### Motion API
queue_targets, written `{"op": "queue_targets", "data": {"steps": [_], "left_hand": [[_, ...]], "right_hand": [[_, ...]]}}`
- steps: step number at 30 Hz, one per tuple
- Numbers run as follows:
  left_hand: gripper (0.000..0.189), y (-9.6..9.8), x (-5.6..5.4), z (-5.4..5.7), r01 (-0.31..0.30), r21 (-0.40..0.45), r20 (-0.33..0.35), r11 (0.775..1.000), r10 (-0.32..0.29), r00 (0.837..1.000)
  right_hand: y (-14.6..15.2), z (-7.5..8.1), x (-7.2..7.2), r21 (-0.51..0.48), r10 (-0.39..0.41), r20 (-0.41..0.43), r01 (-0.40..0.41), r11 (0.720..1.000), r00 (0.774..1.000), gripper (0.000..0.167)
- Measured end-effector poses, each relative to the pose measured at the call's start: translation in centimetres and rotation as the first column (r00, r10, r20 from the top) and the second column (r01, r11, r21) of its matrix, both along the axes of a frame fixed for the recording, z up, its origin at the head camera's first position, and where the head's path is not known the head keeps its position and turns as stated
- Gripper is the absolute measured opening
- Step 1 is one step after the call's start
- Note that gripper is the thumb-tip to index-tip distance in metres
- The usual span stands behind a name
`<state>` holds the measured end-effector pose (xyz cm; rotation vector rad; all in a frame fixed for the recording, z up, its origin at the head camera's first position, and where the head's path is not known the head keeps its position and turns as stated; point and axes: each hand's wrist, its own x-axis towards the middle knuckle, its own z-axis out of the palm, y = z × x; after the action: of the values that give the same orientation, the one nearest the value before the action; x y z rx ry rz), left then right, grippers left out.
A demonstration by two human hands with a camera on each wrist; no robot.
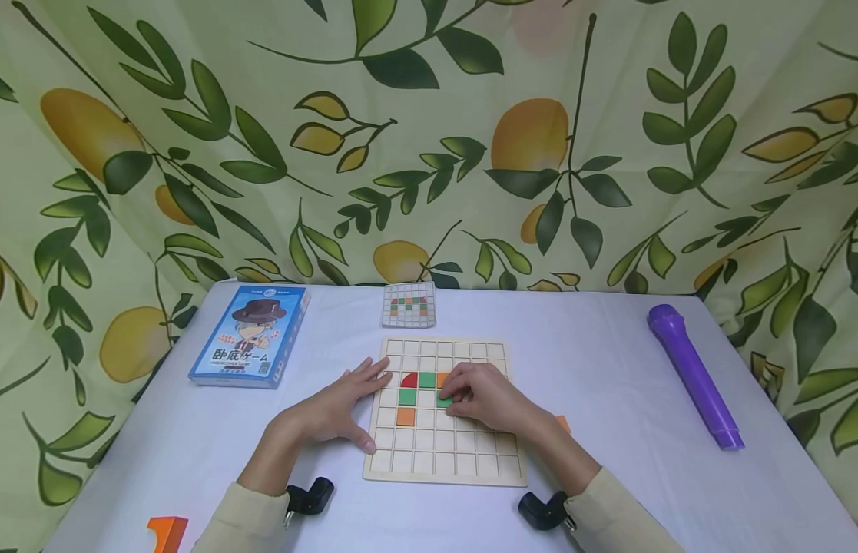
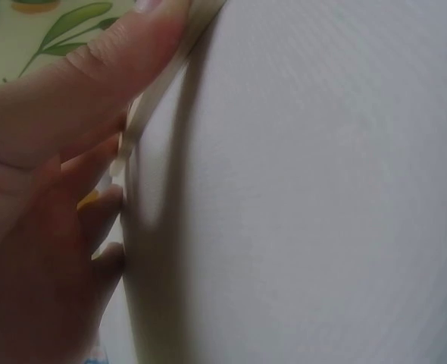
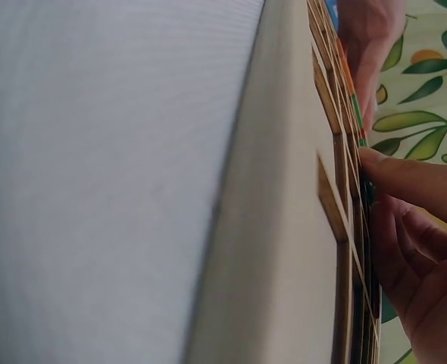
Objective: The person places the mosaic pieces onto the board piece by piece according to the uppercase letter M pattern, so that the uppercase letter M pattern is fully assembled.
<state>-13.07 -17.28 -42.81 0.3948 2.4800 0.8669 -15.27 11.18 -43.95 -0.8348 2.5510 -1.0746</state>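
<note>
A pale wooden grid board [image 1: 435, 463] lies flat on the table. Among its cells sit a red quarter-round tile [image 1: 410, 380], a green square tile [image 1: 426, 380], another green tile [image 1: 407, 397] and an orange tile [image 1: 405, 416]. My left hand [image 1: 335, 403] rests at the board's left edge, fingers spread and thumb near the lower left. Over the board's middle, my right hand [image 1: 489, 397] has curled fingers and pinches a green tile [image 1: 443, 401], mostly covered by the fingertips. One more orange tile [image 1: 442, 379] shows partly beside that hand. In the right wrist view, the thumb [image 3: 405, 178] meets the board's surface.
Behind the board lies a small card [image 1: 409, 305] printed with a coloured grid pattern. A blue game box [image 1: 249, 336] is at the left, a purple cylinder [image 1: 696, 376] at the right. Orange pieces show at the front left [image 1: 167, 533] and beside the right forearm [image 1: 563, 423].
</note>
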Motion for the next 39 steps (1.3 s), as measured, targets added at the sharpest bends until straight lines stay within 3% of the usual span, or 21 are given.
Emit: {"op": "queue_targets", "data": {"steps": [11,17,24,32,39], "left_hand": [[0.114,0.2,-0.1,0.0,0.005,0.001,-0.003,1.000,-0.005,1.000],[0.114,0.2,-0.1,0.0,0.019,0.004,-0.012,1.000,-0.019,1.000],[0.115,0.0,-0.1,0.1,0.016,0.004,-0.013,1.000,-0.015,1.000],[0.114,0.0,0.0,0.1,0.030,0.000,-0.016,1.000,-0.030,0.999],[0.114,-0.1,0.2,0.2,0.030,-0.015,-0.020,0.999,-0.030,0.999]], "right_hand": [[1.1,0.6,-0.1,-0.046,-0.021,0.024,0.022,0.999,0.999,0.019],[3.4,2.1,-0.3,-0.069,-0.029,0.030,0.031,0.997,0.999,0.028],[6.9,3.3,0.2,-0.032,-0.044,-0.005,0.044,0.999,0.999,0.035],[11.1,2.7,1.7,0.053,-0.117,0.065,0.113,0.992,0.991,0.035],[13.3,1.8,2.7,0.064,-0.120,0.120,0.113,0.992,0.985,0.037]]}}
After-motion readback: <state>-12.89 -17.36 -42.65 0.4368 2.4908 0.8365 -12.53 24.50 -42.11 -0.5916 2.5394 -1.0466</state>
